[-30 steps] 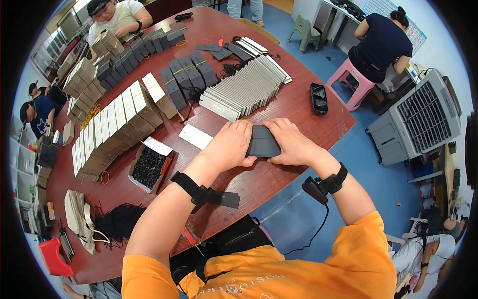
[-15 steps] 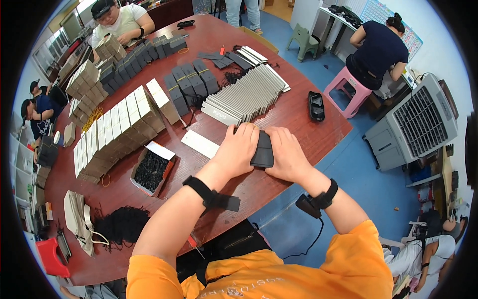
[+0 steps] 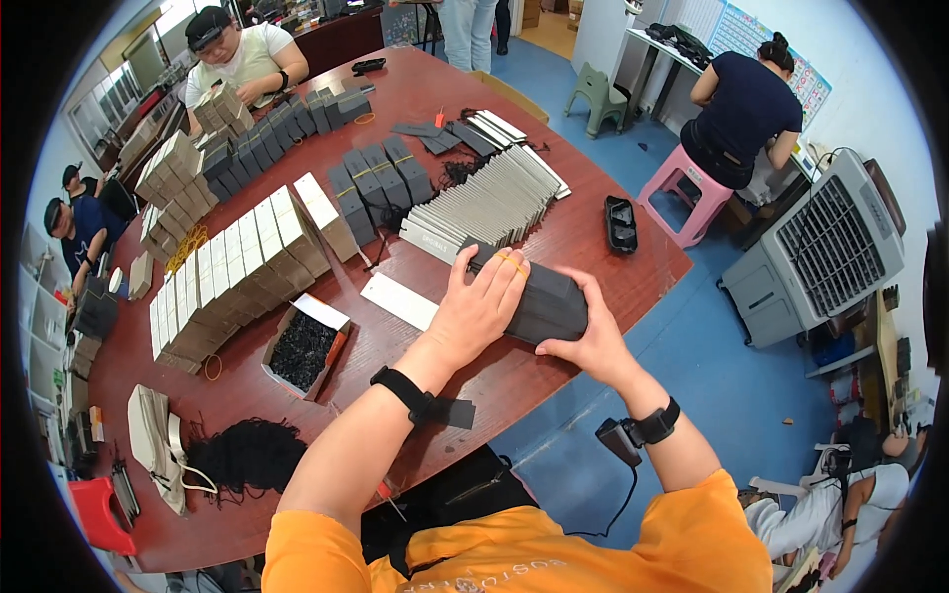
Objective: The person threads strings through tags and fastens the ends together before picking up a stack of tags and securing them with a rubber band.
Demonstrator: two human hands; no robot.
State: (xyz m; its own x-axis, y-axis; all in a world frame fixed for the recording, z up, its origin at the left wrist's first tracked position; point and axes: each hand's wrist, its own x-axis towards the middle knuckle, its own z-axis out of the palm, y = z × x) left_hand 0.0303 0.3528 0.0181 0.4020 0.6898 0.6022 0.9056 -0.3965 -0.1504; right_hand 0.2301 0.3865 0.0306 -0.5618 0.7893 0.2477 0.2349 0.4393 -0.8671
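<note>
Both hands are on a stack of black cards (image 3: 547, 304) above the near right part of the table. My left hand (image 3: 473, 308) lies across its left end, fingers bent over the top. A thin yellow rubber band (image 3: 512, 262) shows at those fingertips. My right hand (image 3: 600, 341) grips the right end, thumb on the near side and fingers round the far side. Just left of my left hand lies a white strip-shaped tag (image 3: 398, 300). Beyond the hands, a row of pale tags (image 3: 489, 198) leans in an overlapping fan. A small black card (image 3: 456, 413) lies near my left wrist.
Left of the hands stand an open box of small black pieces (image 3: 301, 348) and a long row of banded pale stacks (image 3: 237, 262). Banded dark stacks (image 3: 381, 180) stand behind. A black tray (image 3: 621, 225) sits near the table's right edge. A person (image 3: 237, 59) works across the table.
The black stack has turned from upright between my hands to a slant, showing its broad side. My right hand has moved right and opened wider round its end.
</note>
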